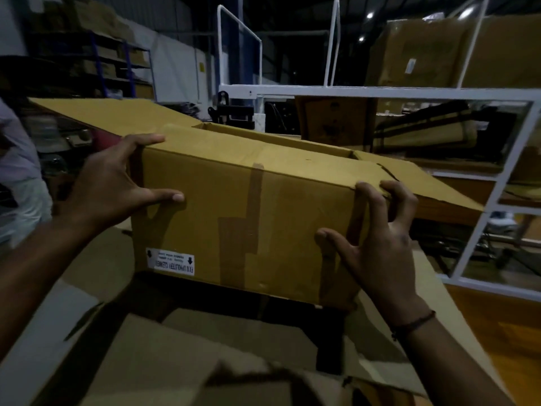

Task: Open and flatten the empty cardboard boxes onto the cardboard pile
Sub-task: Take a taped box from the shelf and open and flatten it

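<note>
The cardboard box point(234, 206) is held up in mid-frame, above the cardboard pile point(146, 361) that fills the 6 o'clock area. Both hands hold it.

The left hand point(108, 186), at the box's 9 o'clock end, is spread wide round the vertical edge, with the thumb flat on the near face and the forefinger along the top edge. Its other fingers are hidden behind the end. The right hand point(380, 238), at 3 to 4 o'clock, has its fingers hooked over the top right corner and its thumb pressed on the near face.

The top is open. One flap point(111, 115) juts out toward 10 o'clock and another flap point(433, 186) slopes away toward 3 o'clock. Brown tape point(251, 206) runs down the near face, and a white label point(170, 261) sits upside down near the bottom left edge.

A white metal frame point(497, 183) stands close from 1 to 4 o'clock, just beyond the right flap. At 9 o'clock another person's pale garment point(17, 159) sits near the left flap. Shelving point(117, 65) stands back at 10 to 11 o'clock. There is open room beneath the box, above the pile.
</note>
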The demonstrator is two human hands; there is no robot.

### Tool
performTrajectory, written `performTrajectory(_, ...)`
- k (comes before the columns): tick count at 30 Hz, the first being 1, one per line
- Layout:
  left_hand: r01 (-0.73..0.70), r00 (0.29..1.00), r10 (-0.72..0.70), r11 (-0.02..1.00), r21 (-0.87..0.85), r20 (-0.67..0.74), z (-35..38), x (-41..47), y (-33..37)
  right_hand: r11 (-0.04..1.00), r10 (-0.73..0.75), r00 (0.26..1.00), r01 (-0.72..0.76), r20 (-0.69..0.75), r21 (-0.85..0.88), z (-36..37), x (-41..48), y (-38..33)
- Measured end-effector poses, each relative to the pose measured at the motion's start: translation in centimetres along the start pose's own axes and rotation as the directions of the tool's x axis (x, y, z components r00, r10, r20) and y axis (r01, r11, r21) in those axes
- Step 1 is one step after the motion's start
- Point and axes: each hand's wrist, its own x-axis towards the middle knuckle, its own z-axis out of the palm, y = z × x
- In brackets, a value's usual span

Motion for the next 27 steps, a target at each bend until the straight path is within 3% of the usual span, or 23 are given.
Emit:
performTrajectory(6,-0.002,1.000,0.003,0.986,-0.167,0.003,-0.4,-1.5,-6.1,0.996,0.040,0.999,-0.039,0.002,-0.076,2.3,-1.6,-5.6)
performTrajectory(11,-0.022,0.999,0.031,0.978,-0.206,0.041,0.5,-2.9,-9.0,0.982,0.122,0.992,-0.116,0.029,-0.147,3.3,-4.2,-7.6)
performTrajectory(16,-0.001,0.999,0.011,0.968,-0.249,0.041,1.6,-4.1,-9.1,0.969,0.186,0.982,-0.175,0.044,-0.175,3.0,-5.8,-7.9)
performTrajectory(21,0.046,0.998,-0.029,0.949,-0.311,0.060,3.1,-5.9,-8.3,0.970,0.154,0.986,-0.139,0.065,-0.200,1.5,-5.9,-7.9)
performTrajectory(27,0.162,0.984,-0.129,0.936,-0.312,0.123,4.8,-8.6,-9.5,0.957,0.205,0.969,-0.168,0.138,-0.238,2.5,-7.5,-7.4)
